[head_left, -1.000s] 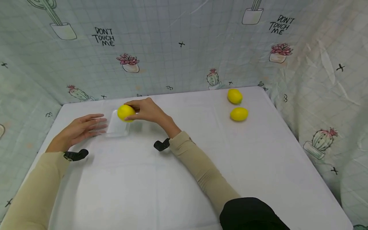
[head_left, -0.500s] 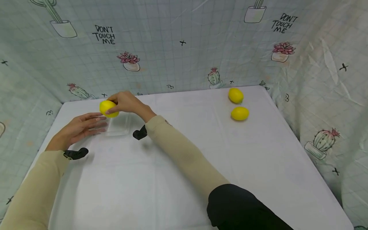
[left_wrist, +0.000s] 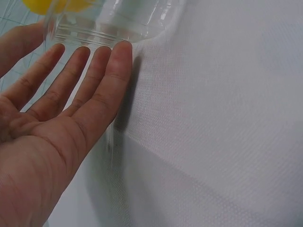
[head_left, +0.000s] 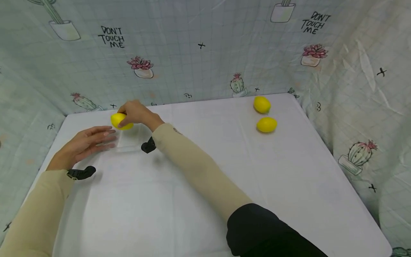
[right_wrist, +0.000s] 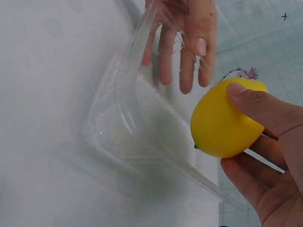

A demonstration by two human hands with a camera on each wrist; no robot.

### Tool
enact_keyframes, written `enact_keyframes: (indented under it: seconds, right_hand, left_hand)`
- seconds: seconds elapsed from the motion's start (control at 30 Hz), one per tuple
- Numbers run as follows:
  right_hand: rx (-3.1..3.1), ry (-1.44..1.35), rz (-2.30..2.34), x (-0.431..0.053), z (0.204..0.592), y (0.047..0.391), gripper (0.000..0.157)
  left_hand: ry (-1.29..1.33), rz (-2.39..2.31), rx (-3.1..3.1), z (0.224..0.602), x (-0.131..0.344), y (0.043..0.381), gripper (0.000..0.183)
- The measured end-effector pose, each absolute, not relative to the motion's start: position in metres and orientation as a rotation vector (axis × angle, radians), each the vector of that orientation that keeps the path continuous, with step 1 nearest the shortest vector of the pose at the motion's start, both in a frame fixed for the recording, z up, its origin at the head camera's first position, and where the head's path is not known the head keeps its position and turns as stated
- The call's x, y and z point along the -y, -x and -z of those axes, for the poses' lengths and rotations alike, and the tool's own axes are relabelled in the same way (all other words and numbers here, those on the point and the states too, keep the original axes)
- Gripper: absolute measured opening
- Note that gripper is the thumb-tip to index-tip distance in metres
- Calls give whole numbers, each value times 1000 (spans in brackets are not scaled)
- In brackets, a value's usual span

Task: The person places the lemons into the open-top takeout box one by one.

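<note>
A yellow lemon (right_wrist: pixel 222 120) with a small green tip is pinched between the thumb and fingers of my right hand (head_left: pixel 136 113). It is held over the far left part of a clear plastic container (right_wrist: pixel 137 142). My left hand (head_left: pixel 86 145) has its fingers nearly straight, with the fingertips right at the container's left wall (left_wrist: pixel 90 35). In the right wrist view those fingers show through the clear plastic. The inside of the container holds nothing that shows in that view.
Two more lemons, one farther back (head_left: pixel 262 104) and one nearer (head_left: pixel 267 125), lie at the back right of the white-covered table (head_left: pixel 205 171). A printed cloth (head_left: pixel 179 53) hangs behind the table and along both sides.
My right hand has carried the lemon leftward and slightly away from me, from above the container's middle to its far left part. The left hand has stayed almost in place.
</note>
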State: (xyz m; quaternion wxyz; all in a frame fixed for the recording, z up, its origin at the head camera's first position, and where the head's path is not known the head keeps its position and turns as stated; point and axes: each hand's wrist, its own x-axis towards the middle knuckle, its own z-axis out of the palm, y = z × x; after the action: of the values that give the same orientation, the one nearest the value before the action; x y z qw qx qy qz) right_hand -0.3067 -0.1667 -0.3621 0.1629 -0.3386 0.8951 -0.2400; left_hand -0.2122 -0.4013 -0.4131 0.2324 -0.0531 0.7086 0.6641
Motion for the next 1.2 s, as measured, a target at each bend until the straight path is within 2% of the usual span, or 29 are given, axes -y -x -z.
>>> enact_keyframes:
  seconds: [0.27, 0.53, 0.77, 1.0, 1.2]
  right_hand:
    - [-2597, 749, 647, 172, 361, 308, 52]
    - [-2614, 633, 668, 175, 355, 310, 50]
    - [-2606, 702, 591, 181, 364, 304, 54]
    - [-2594, 775, 615, 184, 362, 306, 52]
    - [-2598, 951, 543, 162, 362, 317, 52]
  left_hand:
    - [122, -1885, -1908, 412, 400, 211, 52]
    - [64, -1913, -1884, 414, 401, 212, 52]
    - [17, -2011, -1720, 425, 407, 207, 42]
    - [-40, -2063, -1648, 428, 409, 203, 41]
    - [-12, -2050, -1669, 423, 410, 207, 42]
